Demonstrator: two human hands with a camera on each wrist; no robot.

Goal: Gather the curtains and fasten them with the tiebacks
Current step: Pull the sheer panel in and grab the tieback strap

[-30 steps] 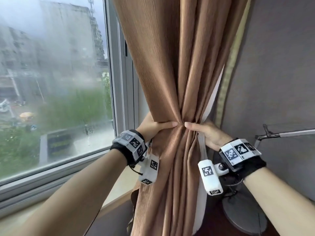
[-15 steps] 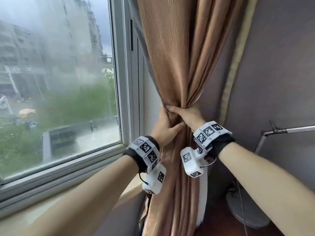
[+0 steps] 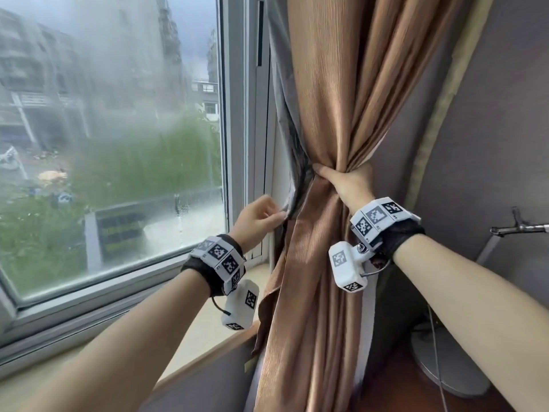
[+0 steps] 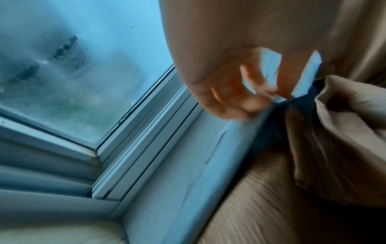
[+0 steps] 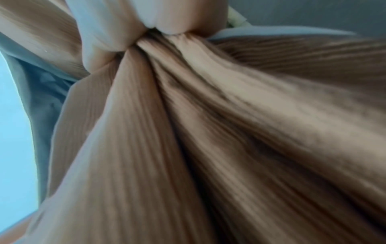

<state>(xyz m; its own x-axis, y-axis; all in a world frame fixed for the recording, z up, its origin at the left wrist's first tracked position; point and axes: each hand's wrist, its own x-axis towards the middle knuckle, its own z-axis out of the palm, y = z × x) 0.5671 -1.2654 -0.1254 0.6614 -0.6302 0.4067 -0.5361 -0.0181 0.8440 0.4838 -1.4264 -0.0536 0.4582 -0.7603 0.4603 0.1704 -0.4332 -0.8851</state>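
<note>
The brown ribbed curtain (image 3: 326, 99) hangs beside the window, gathered into a tight bunch. My right hand (image 3: 341, 181) grips that bunch at its narrowest point; in the right wrist view its fingers (image 5: 117, 24) wrap the pleats (image 5: 188, 132). My left hand (image 3: 258, 217) is lower and to the left, pinching the loose edge of the grey lining (image 3: 292, 162) that sticks out of the bunch. In the left wrist view, thumb and fingers (image 4: 240, 92) close on the dark lining edge (image 4: 269, 128) next to brown folds (image 4: 334, 132). No tieback can be made out.
A fogged window (image 3: 118, 144) with a pale sill (image 3: 193, 331) lies to the left. On the right is a grey wall with an olive vertical strip (image 3: 439, 114). A metal lamp arm (image 3: 517, 227) and its round base (image 3: 445, 367) stand close to my right forearm.
My left hand let go of the gathered bunch and dropped down-left to the lining edge. The right hand alone now holds the bunch, which has shifted toward the wall.
</note>
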